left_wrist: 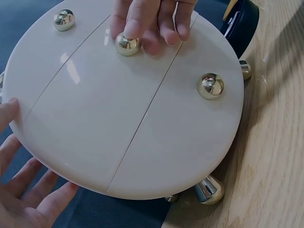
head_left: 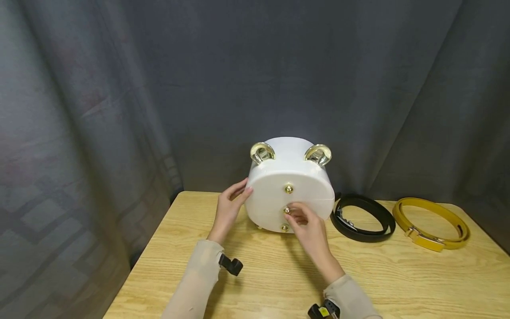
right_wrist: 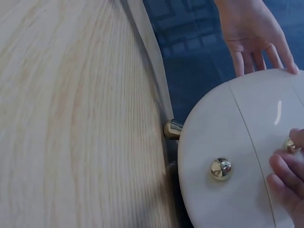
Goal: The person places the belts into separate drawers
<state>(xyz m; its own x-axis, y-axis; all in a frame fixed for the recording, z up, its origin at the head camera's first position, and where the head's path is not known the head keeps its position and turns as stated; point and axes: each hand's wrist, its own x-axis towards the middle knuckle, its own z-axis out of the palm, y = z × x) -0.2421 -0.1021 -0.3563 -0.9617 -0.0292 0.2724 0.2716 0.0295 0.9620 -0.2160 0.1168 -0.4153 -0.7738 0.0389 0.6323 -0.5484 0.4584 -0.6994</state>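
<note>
A white rounded drawer box with two gold ears stands on the table, its front crossed by two seams in the left wrist view. Three gold knobs run down that front. My right hand pinches the middle knob between thumb and fingers, the other fingers loosely bent beside it. Against the left side of the box rests my left hand, thumb at the front edge and extended fingers along the side. The upper knob and lower knob are untouched. Both drawer seams look closed.
To the right of the box lies a coiled black belt with a silver buckle. Farther right is a coiled yellow belt. The wooden table backs onto a dark grey curtain. Short gold feet hold up the box.
</note>
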